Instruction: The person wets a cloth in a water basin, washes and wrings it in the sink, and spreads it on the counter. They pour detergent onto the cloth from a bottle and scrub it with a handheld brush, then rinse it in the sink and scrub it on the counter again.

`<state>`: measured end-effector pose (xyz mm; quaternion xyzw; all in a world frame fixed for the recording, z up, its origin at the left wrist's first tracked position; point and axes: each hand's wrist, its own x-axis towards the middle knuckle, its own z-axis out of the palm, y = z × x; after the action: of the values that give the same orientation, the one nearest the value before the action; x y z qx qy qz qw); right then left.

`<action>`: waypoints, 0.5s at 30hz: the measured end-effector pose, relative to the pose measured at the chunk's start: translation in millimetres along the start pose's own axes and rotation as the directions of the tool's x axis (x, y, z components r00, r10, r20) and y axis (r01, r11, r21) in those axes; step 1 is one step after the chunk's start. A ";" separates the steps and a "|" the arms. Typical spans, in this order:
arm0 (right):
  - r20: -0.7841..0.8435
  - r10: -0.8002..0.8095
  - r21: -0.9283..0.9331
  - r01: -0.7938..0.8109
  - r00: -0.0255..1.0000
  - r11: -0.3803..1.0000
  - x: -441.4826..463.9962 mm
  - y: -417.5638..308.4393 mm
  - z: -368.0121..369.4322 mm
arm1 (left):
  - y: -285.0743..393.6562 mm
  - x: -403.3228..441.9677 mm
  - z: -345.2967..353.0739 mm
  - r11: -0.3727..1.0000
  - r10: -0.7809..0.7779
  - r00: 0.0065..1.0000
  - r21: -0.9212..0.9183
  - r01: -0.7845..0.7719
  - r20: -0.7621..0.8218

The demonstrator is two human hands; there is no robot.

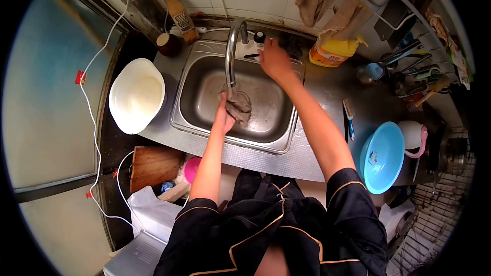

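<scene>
My left hand (222, 116) is in the steel sink (266, 115), closed on a wet grey-brown cloth (239, 108). The cloth hangs bunched right under the mouth of the curved chrome faucet (230, 64), where water seems to run onto it. Behind the sink's back rim, my right hand (276, 60) is raised beside a small black-topped bottle (259, 39) and a thin black handle (251, 55). Its fingers are smeared by motion, so I cannot tell whether they grip anything.
Left of the sink stands a white basin (137, 97). To the right are a brush (349, 117), a blue basin (382, 157), a pink-and-white kettle (412, 138) and a yellow bottle (332, 52). Cloths (314, 2) hang on the wall; a utensil rack (409, 71) stands at right.
</scene>
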<state>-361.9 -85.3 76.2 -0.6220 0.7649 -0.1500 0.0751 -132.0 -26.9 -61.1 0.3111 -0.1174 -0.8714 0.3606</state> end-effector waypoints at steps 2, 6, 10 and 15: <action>-0.118 -0.017 0.089 0.027 0.993 0.996 -3.0 3.5 19.8 | -3.8 -1.6 -3.4 1.000 -0.006 1.000 -0.006 0.006 0.003; 0.126 0.313 0.906 -0.238 0.941 0.351 -26.5 14.7 19.2 | -5.2 -10.4 9.1 0.998 -0.059 0.997 0.010 0.059 0.050; 0.357 0.234 0.764 -0.427 0.904 0.483 -102.4 51.9 75.2 | -17.6 -14.6 38.9 0.990 -0.139 0.976 0.029 0.136 0.170; 0.574 0.170 0.814 -0.537 0.801 -0.220 -175.8 67.9 59.7 | -39.5 -0.4 69.9 0.953 -0.272 0.919 0.211 0.217 0.285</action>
<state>-369.2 90.1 -14.7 -0.1236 0.5292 -0.5462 0.6374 -197.6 0.1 -23.5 0.2130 -0.2087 -0.9340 0.1968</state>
